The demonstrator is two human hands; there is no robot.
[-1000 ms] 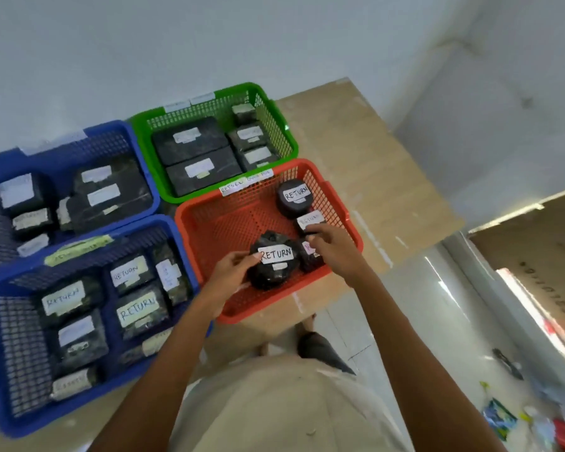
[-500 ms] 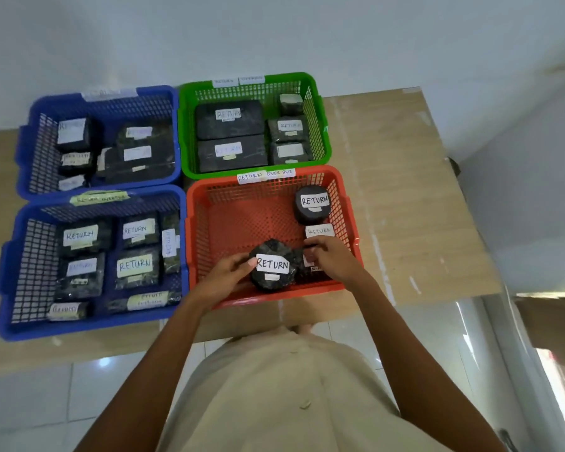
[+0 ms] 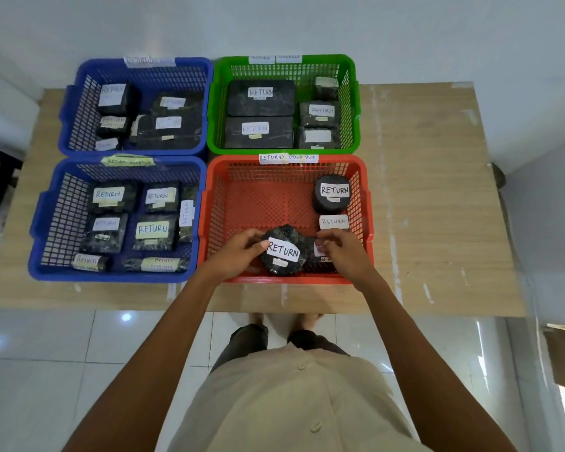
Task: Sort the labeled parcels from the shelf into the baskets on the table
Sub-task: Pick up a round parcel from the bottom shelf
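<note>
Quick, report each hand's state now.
Left hand: grips the round parcel.
Right hand: fingers curled on the small parcel.

You can read "RETURN OVERDUE" on the paper strip (image 3: 287, 157) at 12 o'clock on the rim of the red basket (image 3: 307, 279), and again on the far rim of the green basket (image 3: 284, 151). "RETURN" stands on the round parcel (image 3: 283, 251) at the red basket's 6 o'clock, the second round parcel (image 3: 331, 194) at 2 o'clock, and parcels (image 3: 152, 229) in the near blue basket (image 3: 111, 277) at your 9 o'clock. The label on the small parcel (image 3: 320, 256) at 5 o'clock is illegible.
</note>
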